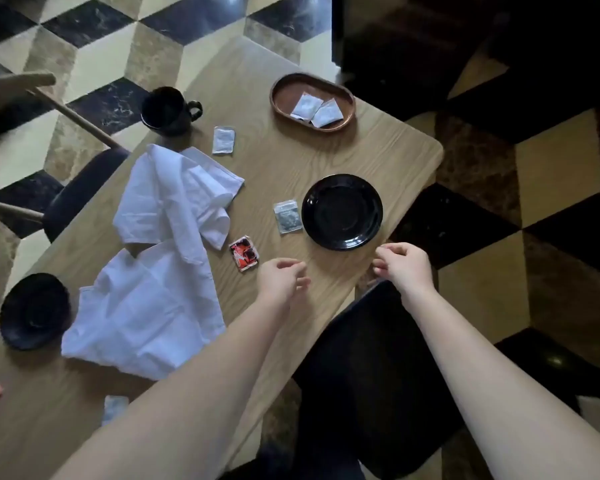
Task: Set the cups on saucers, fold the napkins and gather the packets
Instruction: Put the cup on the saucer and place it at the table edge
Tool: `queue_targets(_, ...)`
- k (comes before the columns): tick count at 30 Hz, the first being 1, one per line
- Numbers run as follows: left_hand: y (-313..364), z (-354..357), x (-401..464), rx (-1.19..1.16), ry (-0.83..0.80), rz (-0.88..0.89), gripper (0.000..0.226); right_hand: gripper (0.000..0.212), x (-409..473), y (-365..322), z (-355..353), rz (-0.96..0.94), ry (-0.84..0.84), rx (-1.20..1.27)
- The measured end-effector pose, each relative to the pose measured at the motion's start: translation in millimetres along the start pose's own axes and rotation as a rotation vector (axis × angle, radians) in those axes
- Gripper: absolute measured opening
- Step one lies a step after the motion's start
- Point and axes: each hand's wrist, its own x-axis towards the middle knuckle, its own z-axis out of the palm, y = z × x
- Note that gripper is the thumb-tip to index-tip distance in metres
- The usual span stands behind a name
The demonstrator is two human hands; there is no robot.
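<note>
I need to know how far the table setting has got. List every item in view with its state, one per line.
Mug: upright, on the table, not on a saucer.
Near saucer: bare.
Far saucer: bare.
Napkins: crumpled, unfolded.
Tray: holds two white packets.
Red packet: loose on the table.
Grey packet: loose, beside the near saucer.
Left hand: holds nothing.
Right hand: holds nothing.

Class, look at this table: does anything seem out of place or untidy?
Yes. Two white napkins lie crumpled and overlapping. Packets are scattered loose outside the wooden tray. The black cup stands off its saucer.
</note>
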Motion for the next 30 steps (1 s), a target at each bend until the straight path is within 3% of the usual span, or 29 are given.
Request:
queue_targets(6,52,27,39,0.02,0.059,0.066,0.034,0.023,45,-40,1,-0.142,0.094,-0.099)
queue_targets(18,54,41,53,0.181,0.197,0.188,0.014,0.023,55,-61,11,-0.311,0.018,-0.388)
queue_targets(24,-18,-1,0,0.018,0.225,0.071,0.01,0.025,5,-27,18,-0.402,-0.076,-0.52)
queue_targets(30,-118,-47,-58,-0.312,0.288,-0.195,0.012,0.025,-55,13,45,-0.408,-0.34,-0.716)
